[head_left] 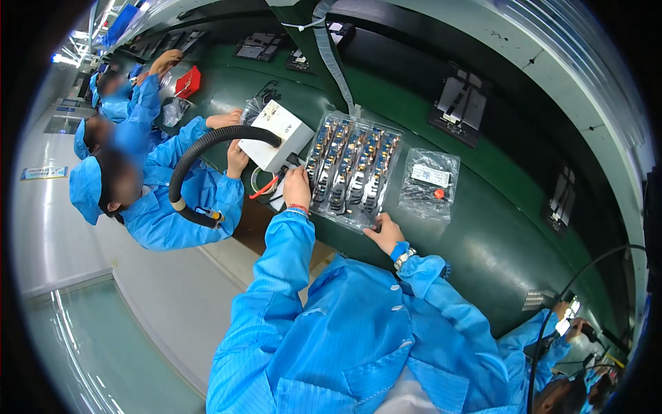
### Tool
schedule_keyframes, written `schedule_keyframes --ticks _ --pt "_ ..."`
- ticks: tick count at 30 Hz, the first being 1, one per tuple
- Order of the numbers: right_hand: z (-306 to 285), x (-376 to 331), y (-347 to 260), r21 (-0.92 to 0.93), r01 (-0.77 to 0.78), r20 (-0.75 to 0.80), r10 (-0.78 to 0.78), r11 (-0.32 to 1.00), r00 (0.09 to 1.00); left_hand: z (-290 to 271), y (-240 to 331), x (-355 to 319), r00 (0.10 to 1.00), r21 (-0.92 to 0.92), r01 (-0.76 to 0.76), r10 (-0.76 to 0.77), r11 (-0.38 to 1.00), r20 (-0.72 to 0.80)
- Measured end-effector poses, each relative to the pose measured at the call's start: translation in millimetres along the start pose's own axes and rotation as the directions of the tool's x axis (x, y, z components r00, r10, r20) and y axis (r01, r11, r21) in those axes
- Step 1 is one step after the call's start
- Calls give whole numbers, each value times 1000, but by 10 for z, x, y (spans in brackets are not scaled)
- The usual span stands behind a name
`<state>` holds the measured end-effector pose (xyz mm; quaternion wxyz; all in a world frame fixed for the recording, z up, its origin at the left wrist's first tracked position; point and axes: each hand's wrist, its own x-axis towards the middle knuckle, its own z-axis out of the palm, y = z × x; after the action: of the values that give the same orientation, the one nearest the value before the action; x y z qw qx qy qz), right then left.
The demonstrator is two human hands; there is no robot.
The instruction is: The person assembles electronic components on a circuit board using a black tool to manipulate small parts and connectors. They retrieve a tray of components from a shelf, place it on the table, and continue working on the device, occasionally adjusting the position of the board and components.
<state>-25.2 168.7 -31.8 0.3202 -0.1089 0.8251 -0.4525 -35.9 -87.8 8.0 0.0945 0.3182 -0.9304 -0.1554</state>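
A clear plastic tray (350,220) lies on the green bench in front of me. Several rows of small blue, gold and black electronic parts (355,162) fill it. My left hand (298,188) is closed on the tray's left edge, fingers pointing away from me. At the near right corner, my right hand (386,233) pinches the rim between thumb and fingers. Right of the tray rests a clear plastic bag (429,185) with a white label and a red round spot. Just left of my left hand are a red-handled tool (265,187) and a roll of tape (263,181).
A white box (277,135) with a black corrugated hose (200,148) stands at the left, beside a co-worker in blue (179,186). Flat dark devices (460,103) lie along the black belt beyond the bench. A red bin (187,82) sits farther left.
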Motion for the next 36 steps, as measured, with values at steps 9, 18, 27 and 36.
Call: schedule_keyframes --ticks 9,18,27,36 --pt "-28 118 79 235 -95 -43 108 967 993 176 -313 -206 1000 -78 14 -16 997 -16" --pt "-506 -97 49 661 -198 210 75 724 975 12 -344 -343 936 -532 309 -154 788 316" --pt "-1270 -908 -195 796 -166 296 -136 582 945 -857 437 -1225 971 -809 231 -82 541 223" --pt "-1747 -1715 -1092 886 -73 174 -184 458 967 -2033 631 -2002 800 -774 592 286 -225 528"
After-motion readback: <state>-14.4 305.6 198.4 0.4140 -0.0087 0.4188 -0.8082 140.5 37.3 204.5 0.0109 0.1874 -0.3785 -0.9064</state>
